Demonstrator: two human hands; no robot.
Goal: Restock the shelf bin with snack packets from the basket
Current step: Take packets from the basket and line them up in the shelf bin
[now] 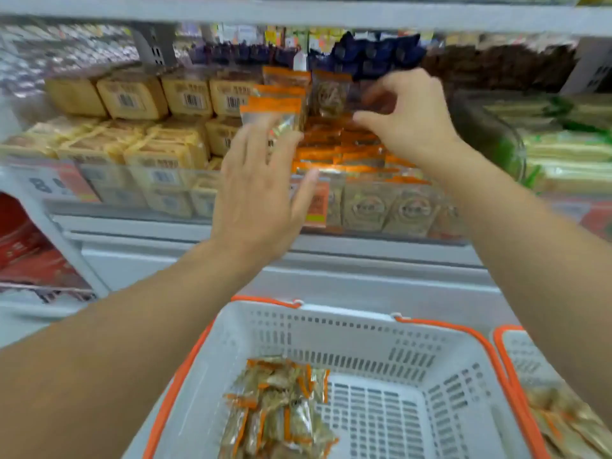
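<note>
Bottom centre: grey basket (pixel 374 329) w/ a small heap of snack packets (pixel 281 409) left inside; mid-frame, left hand (pixel 261 193) flat, fingers spread, steadying upright packets (pixel 275 111) in the shelf bin (pixel 381 210); right hand (pixel 407 117) further up, fingers curled, pinching a packet (blurred); packets look light, crinkly, slippery, so best taken by the orange top seal.
</note>
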